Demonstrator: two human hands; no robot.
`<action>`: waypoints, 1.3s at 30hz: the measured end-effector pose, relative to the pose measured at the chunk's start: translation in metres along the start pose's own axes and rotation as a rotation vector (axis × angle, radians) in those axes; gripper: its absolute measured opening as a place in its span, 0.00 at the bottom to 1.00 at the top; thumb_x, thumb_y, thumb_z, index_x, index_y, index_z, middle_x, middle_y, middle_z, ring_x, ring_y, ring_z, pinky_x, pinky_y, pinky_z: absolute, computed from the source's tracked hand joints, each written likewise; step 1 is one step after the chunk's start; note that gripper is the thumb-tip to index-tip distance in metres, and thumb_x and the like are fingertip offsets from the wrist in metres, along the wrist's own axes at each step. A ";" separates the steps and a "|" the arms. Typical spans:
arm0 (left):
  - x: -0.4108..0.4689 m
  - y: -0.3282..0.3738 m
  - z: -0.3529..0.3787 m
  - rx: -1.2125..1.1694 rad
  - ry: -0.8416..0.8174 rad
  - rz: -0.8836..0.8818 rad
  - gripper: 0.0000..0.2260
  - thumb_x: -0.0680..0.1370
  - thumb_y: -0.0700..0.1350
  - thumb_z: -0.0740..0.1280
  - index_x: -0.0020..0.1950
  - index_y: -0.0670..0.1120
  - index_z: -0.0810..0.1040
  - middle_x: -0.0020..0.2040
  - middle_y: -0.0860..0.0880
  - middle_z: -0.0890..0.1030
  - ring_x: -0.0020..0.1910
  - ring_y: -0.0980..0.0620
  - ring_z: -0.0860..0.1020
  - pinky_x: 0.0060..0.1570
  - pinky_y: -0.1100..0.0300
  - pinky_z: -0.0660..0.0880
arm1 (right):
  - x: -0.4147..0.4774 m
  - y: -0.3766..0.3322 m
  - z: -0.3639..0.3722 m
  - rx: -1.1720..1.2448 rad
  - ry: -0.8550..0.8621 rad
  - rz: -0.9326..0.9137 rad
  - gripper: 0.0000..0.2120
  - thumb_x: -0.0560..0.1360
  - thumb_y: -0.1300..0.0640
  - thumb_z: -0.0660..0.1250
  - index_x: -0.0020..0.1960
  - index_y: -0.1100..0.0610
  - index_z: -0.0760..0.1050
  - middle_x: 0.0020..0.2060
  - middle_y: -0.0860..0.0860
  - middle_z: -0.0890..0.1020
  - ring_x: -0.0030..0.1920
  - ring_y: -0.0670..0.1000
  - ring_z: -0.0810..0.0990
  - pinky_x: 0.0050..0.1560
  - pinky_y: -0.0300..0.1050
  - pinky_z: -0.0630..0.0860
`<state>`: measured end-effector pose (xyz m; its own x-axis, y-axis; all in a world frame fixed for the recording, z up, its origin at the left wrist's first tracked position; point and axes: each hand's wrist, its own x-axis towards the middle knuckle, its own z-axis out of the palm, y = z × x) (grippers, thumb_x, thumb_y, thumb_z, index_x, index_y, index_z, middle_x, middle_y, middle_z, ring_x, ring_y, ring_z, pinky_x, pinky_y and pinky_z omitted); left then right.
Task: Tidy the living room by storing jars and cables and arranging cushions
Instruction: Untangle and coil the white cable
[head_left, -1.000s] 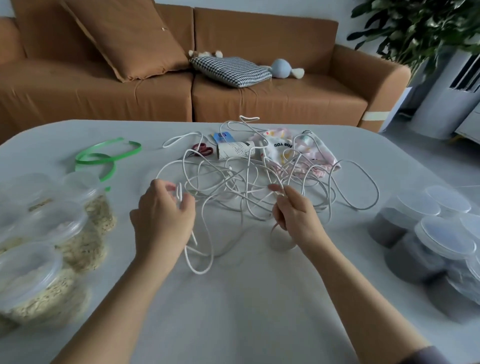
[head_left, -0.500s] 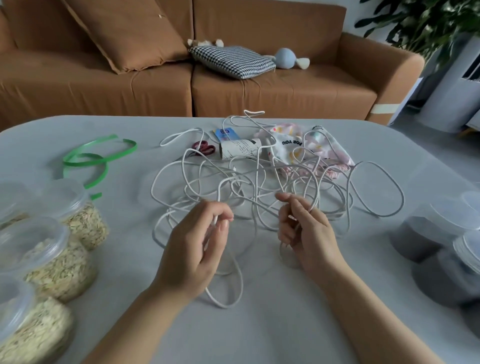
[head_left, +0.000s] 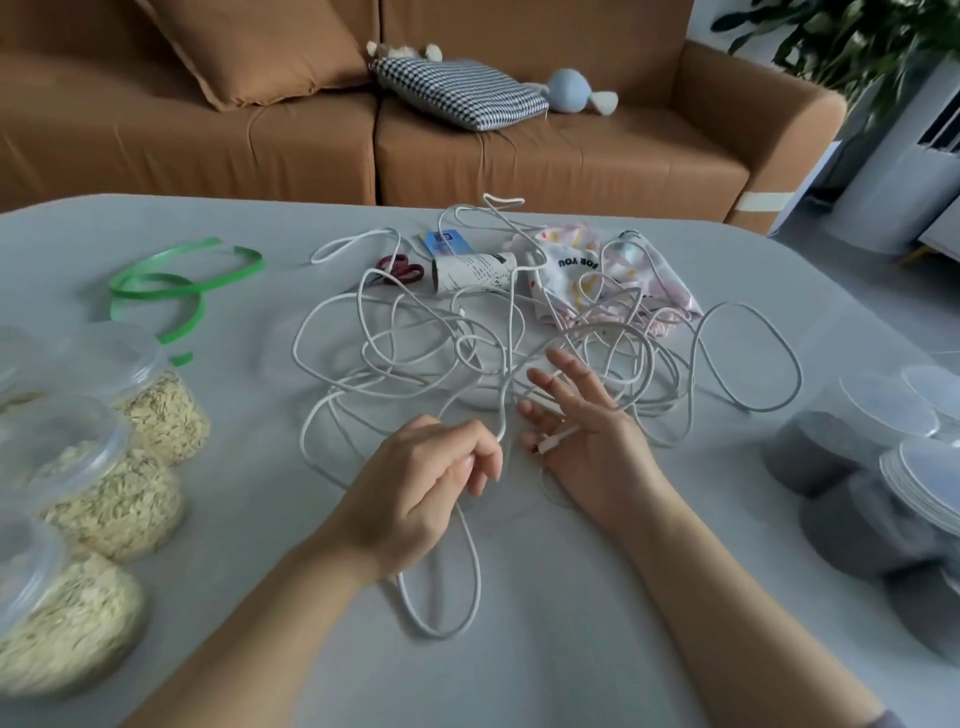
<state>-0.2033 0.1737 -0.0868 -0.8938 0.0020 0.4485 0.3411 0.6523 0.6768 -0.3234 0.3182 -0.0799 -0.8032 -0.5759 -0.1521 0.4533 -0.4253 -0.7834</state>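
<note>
1. Left hand (head_left: 431, 478), nearest: the fingers are curled, and thumb and forefinger pinch one strand of the white cable (head_left: 508, 358). A slack loop trails back from the pinch onto the table (head_left: 571, 649). Judgement: this hand is feeding the strand across
2. Right hand (head_left: 587, 441), just beyond: the fingers are straight and spread. The plug (head_left: 558, 439) lies across them and does not appear to be clamped. Judgement: the hand is offered as a former for winding
3. Mid-table: most of the cable lies in a loose tangle, draped over the scissors (head_left: 397, 270), a cardboard tube (head_left: 472, 270) and a printed pouch (head_left: 597, 275). It is not yet stored
4. Table edges: oat jars (head_left: 150, 410) are grouped on the left and dark jars (head_left: 841, 441) on the right, lids on, apart from the tangle and not yet put away
5. Far: on the sofa (head_left: 519, 166), a brown cushion (head_left: 260, 47) leans on the backrest and a checked cushion (head_left: 457, 91) lies flat. Arranging them is outstanding
</note>
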 end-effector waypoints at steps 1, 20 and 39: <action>-0.001 0.001 -0.001 -0.013 -0.013 -0.014 0.10 0.78 0.39 0.57 0.45 0.50 0.75 0.37 0.55 0.76 0.38 0.51 0.74 0.44 0.62 0.67 | -0.001 0.001 0.002 -0.029 -0.004 -0.025 0.17 0.74 0.66 0.59 0.61 0.54 0.71 0.51 0.52 0.75 0.40 0.52 0.79 0.31 0.42 0.73; 0.002 -0.019 -0.025 0.045 0.686 -0.320 0.06 0.73 0.44 0.73 0.46 0.50 0.78 0.38 0.54 0.80 0.36 0.60 0.77 0.41 0.64 0.73 | -0.007 -0.010 -0.001 -0.441 0.096 -0.010 0.23 0.82 0.48 0.54 0.31 0.55 0.64 0.30 0.58 0.81 0.17 0.50 0.62 0.24 0.33 0.51; 0.001 -0.014 -0.017 0.170 0.516 -0.186 0.07 0.78 0.44 0.66 0.44 0.43 0.79 0.30 0.58 0.74 0.31 0.63 0.71 0.35 0.72 0.65 | -0.012 -0.016 -0.002 -0.049 -0.245 0.251 0.18 0.77 0.48 0.56 0.29 0.51 0.63 0.22 0.47 0.64 0.18 0.43 0.54 0.17 0.34 0.50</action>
<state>-0.2036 0.1519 -0.0861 -0.6618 -0.4665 0.5869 0.1021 0.7194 0.6870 -0.3224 0.3334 -0.0668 -0.5499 -0.8111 -0.1992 0.6011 -0.2187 -0.7686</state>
